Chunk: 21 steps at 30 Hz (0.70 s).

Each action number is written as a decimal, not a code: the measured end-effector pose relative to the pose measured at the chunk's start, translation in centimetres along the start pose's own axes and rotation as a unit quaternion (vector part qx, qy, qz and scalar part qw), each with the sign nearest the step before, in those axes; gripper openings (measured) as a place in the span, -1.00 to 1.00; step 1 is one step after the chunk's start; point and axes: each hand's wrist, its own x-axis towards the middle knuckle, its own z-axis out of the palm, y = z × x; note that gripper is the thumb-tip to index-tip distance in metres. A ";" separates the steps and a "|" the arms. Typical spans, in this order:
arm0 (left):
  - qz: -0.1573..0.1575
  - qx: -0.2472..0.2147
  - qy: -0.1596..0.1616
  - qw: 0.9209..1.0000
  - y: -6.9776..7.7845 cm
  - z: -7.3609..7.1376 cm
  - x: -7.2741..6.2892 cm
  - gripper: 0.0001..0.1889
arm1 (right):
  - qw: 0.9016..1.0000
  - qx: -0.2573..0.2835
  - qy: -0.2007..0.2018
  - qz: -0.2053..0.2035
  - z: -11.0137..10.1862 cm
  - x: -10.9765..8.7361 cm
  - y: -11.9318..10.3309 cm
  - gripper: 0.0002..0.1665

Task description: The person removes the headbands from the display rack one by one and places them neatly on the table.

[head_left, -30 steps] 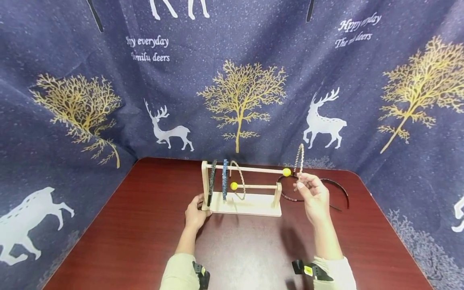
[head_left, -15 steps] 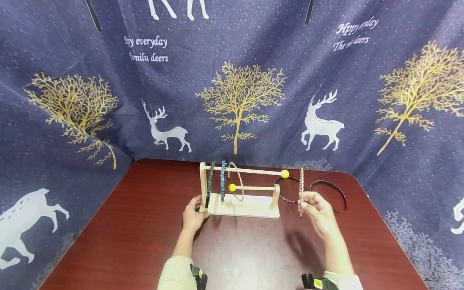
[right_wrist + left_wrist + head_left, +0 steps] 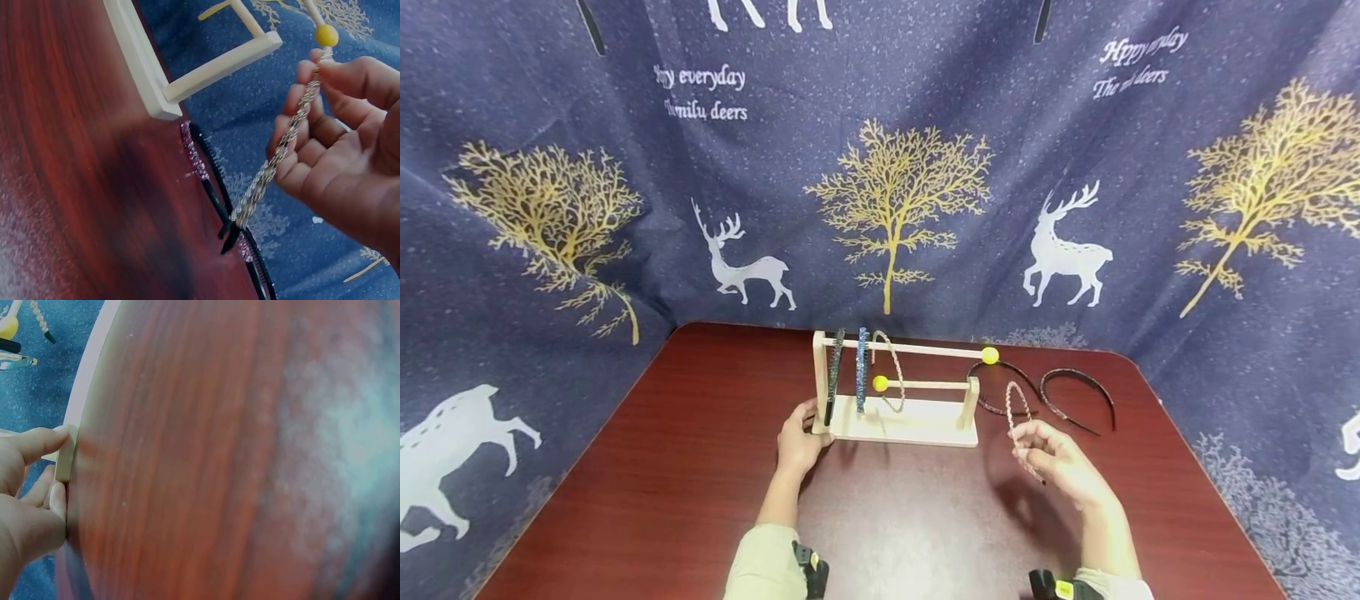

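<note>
A light wooden stand (image 3: 917, 427) with two rods tipped by yellow balls stands on the table. My left hand (image 3: 798, 443) grips the left end of its base, thumb on top in the left wrist view. On the upper rod hang a black headband (image 3: 834, 375), a blue glittery headband (image 3: 861, 379) and a beige braided headband (image 3: 898, 373). To the right of the stand, my right hand (image 3: 1063, 465) pinches another braided headband (image 3: 270, 167) between thumb and fingers, raised and tilted. Its black-tipped end shows in the right wrist view.
Two dark headbands, one (image 3: 1081, 374) farther right and one with pink glitter (image 3: 195, 153), lie on the reddish-brown table (image 3: 700, 467) behind my right hand. A dark blue cloth (image 3: 880, 167) with deer and trees hangs behind the table.
My right hand has moved down, nearer to me and slightly right, turning the braided headband from upright to tilted. The left hand stays on the stand's base.
</note>
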 end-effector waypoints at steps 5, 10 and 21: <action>0.002 -0.002 0.004 1.000 -0.1 0.0 0.1 -0.29 | 0.998 -0.051 -0.017 0.037 -0.2 -0.3 0.4 -0.75; 0.000 0.000 0.004 1.000 -0.1 -0.1 0.1 -0.29 | 0.991 -0.108 -0.027 0.075 -0.3 -0.5 0.8 -0.73; -0.002 -0.001 -0.003 1.000 0.1 -0.1 0.0 -0.29 | 0.982 -0.110 -0.036 0.148 -0.1 -1.0 1.8 -0.70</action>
